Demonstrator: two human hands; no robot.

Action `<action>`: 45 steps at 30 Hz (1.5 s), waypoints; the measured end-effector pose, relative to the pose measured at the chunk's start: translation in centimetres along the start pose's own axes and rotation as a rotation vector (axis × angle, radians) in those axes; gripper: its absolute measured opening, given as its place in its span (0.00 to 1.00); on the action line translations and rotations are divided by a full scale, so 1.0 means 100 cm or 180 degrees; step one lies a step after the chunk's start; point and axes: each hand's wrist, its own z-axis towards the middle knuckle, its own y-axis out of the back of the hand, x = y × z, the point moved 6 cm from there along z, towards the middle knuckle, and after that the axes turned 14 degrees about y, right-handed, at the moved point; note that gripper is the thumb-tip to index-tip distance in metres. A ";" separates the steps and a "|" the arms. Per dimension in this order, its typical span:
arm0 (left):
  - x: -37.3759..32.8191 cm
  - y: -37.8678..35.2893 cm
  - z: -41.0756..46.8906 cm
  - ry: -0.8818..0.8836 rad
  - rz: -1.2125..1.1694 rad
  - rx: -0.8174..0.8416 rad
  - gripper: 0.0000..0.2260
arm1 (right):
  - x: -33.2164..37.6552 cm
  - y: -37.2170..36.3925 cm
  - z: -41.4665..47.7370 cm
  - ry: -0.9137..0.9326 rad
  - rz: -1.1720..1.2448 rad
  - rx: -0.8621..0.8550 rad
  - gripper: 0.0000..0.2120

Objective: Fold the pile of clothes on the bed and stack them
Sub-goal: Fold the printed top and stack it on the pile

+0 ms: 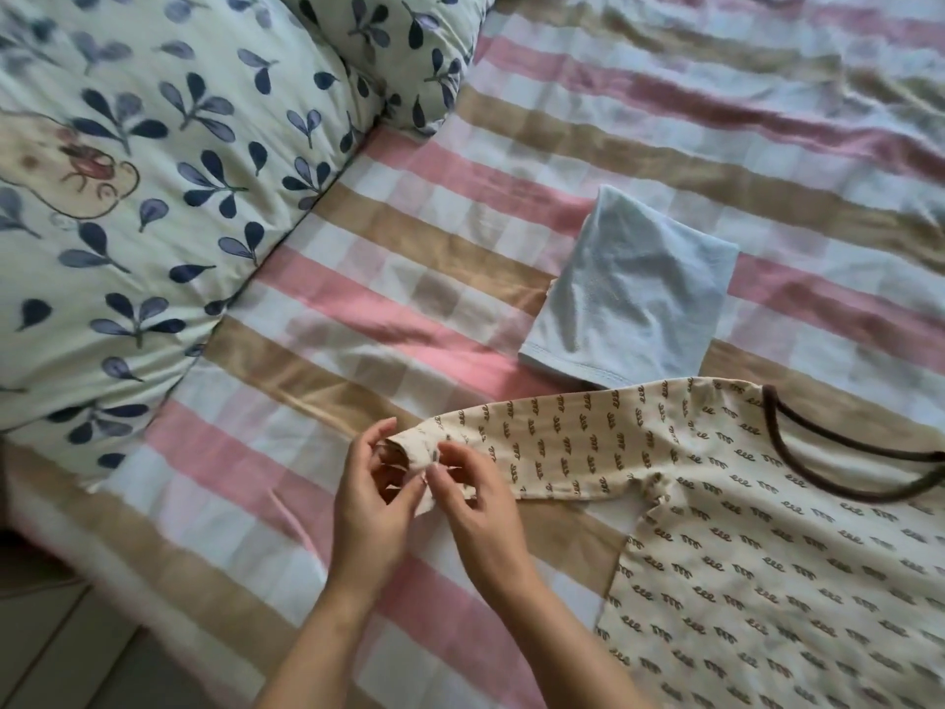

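Cream patterned shirt (741, 545) lies flat, near right on striped bed (307, 309) | left hand (370, 504) and right hand (480, 504) both pinch its sleeve cuff (409, 452), perhaps turned in | straighten cuff, keep sleeve taut before folding inward | shirt body right of grip, folded blue garment (629, 294) beyond sleeve

No readable text, label, brand or number anywhere. Closest thing is the cream shirt (767, 555): a repeated brown looped squiggle, a bit like a run of small e's, but it's a print motif, not lettering. The quilt (153, 222) shows dark leaf sprigs and part of a drawn figure, too cropped to tell what. The folded blue cloth (629, 289) is plain. The bed sheet (358, 309) is just pink, tan and white stripes.
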 end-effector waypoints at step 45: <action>0.003 -0.251 -0.069 -0.2976 0.2901 0.0341 0.35 | -0.053 0.348 -0.134 0.0188 -0.3991 -0.2172 0.21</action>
